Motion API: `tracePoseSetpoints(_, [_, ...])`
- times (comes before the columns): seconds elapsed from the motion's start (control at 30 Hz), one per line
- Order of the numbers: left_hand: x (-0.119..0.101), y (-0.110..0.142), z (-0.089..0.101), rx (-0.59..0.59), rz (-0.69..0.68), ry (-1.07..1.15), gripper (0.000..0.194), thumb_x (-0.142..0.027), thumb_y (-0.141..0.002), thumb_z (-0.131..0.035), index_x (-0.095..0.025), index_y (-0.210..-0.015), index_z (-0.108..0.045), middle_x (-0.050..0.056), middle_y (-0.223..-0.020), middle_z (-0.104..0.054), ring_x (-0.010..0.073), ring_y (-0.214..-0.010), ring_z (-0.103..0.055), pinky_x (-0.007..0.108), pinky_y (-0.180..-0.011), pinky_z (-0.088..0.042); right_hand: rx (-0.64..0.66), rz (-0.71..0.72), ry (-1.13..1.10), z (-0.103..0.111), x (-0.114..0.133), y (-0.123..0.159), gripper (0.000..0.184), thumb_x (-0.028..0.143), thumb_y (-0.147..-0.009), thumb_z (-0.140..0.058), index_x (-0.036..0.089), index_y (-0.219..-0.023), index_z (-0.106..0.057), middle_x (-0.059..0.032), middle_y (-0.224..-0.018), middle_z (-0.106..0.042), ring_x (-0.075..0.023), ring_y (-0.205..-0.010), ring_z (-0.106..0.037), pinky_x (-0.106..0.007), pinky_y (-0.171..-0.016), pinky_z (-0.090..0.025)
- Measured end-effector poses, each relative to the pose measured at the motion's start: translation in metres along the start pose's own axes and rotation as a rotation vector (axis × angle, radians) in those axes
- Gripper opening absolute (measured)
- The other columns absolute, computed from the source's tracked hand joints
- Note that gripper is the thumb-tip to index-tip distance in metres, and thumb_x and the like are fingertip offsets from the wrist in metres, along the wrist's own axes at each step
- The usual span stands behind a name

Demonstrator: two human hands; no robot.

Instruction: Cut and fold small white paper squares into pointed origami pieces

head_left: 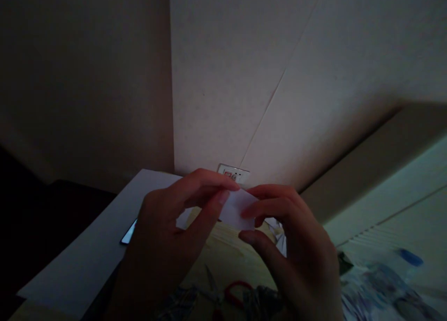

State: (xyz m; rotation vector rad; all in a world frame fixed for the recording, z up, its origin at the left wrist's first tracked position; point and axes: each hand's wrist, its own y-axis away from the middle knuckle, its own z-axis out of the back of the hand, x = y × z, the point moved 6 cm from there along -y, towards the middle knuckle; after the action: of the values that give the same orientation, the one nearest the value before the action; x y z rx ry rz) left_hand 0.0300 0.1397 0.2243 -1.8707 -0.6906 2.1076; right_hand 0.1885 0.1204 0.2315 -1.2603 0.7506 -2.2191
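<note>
A small white piece of paper (237,208) is held up in front of me, above a wooden tabletop. My left hand (181,218) pinches its upper left corner between thumb and fingers. On the right side, my right hand (289,232) has its fingers against the paper's edge, with the thumb just under the lower corner. Below the hands lies a pair of scissors (234,294) with red handles and spread blades, partly cut off by the lower edge of the view.
A large white sheet (87,246) covers the table's left side, with a phone (129,232) partly behind my left wrist. A wall socket (233,173) sits behind the hands. Patterned fabric (387,288) and a blue object (410,257) lie at the right.
</note>
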Motion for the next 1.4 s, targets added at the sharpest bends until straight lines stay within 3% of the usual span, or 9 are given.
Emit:
tracePoseSetpoints(0.23, [0.005,-0.001,-0.001,0.039,0.096,0.015,0.013,-0.017,-0.083,-0.065,-0.028,-0.081,-0.071,-0.009,-0.074,-0.077,0.0102,-0.071,-0.075,0.014,-0.068,-0.057,0.054,0.034,0.021,0.005,-0.001,0.001,0.012,0.014,-0.091,-0.067,0.026,-0.093,-0.07,0.0071,-0.096,-0.073,-0.0055,-0.081,-0.068,-0.01,-0.074,-0.053])
tracePoseSetpoints(0.47, [0.008,-0.003,-0.002,0.188,0.033,-0.032,0.017,-0.016,-0.086,-0.064,-0.031,-0.092,-0.071,-0.01,-0.077,-0.08,0.0103,-0.071,-0.077,0.013,-0.064,-0.056,0.034,0.047,-0.006,0.004,0.001,0.002,0.007,0.025,-0.095,-0.069,0.026,-0.088,-0.069,0.0071,-0.088,-0.072,-0.0067,-0.086,-0.07,-0.011,-0.078,-0.053])
tracePoseSetpoints(0.73, [0.009,-0.003,-0.004,0.161,0.018,-0.064,0.017,-0.016,-0.086,-0.064,-0.032,-0.089,-0.069,-0.014,-0.077,-0.079,0.008,-0.075,-0.077,0.009,-0.067,-0.056,0.056,0.048,0.001,0.006,-0.002,0.005,0.009,0.028,-0.096,-0.067,0.026,-0.088,-0.069,0.0067,-0.087,-0.072,-0.0089,-0.083,-0.069,-0.015,-0.076,-0.054])
tracePoseSetpoints(0.83, [0.008,-0.003,-0.003,0.146,0.027,-0.046,0.017,-0.016,-0.085,-0.064,-0.032,-0.09,-0.07,-0.012,-0.077,-0.079,0.0103,-0.074,-0.077,0.013,-0.067,-0.058,0.054,0.05,0.006,0.004,0.001,0.004,0.01,0.026,-0.095,-0.069,0.025,-0.085,-0.069,0.0059,-0.087,-0.071,-0.0092,-0.08,-0.068,-0.016,-0.073,-0.054])
tracePoseSetpoints(1.07, [0.006,-0.001,-0.007,0.184,0.009,-0.038,0.016,-0.017,-0.086,-0.068,-0.032,-0.091,-0.071,-0.01,-0.082,-0.079,0.0117,-0.074,-0.076,0.017,-0.069,-0.06,-0.01,0.056,0.018,0.0,0.004,0.004,0.009,0.021,-0.093,-0.071,0.025,-0.084,-0.07,0.0043,-0.094,-0.07,-0.0104,-0.086,-0.068,-0.018,-0.079,-0.055])
tracePoseSetpoints(1.2, [0.005,0.001,-0.01,0.24,0.025,-0.058,0.012,-0.02,-0.089,-0.068,-0.031,-0.092,-0.072,-0.009,-0.084,-0.08,0.0112,-0.074,-0.077,0.015,-0.066,-0.06,-0.02,0.055,0.004,-0.001,0.002,0.003,0.009,0.021,-0.093,-0.071,0.025,-0.085,-0.07,0.0044,-0.092,-0.069,-0.0105,-0.085,-0.067,-0.019,-0.077,-0.054])
tracePoseSetpoints(1.4, [0.005,0.001,-0.011,0.281,0.014,0.011,0.019,-0.016,-0.09,-0.065,-0.032,-0.096,-0.07,-0.011,-0.094,-0.081,0.0084,-0.085,-0.077,0.011,-0.074,-0.058,-0.084,0.003,-0.035,0.0,-0.004,0.002,0.015,0.011,-0.09,-0.069,0.025,-0.085,-0.068,0.0028,-0.084,-0.067,-0.0139,-0.078,-0.064,-0.025,-0.067,-0.051])
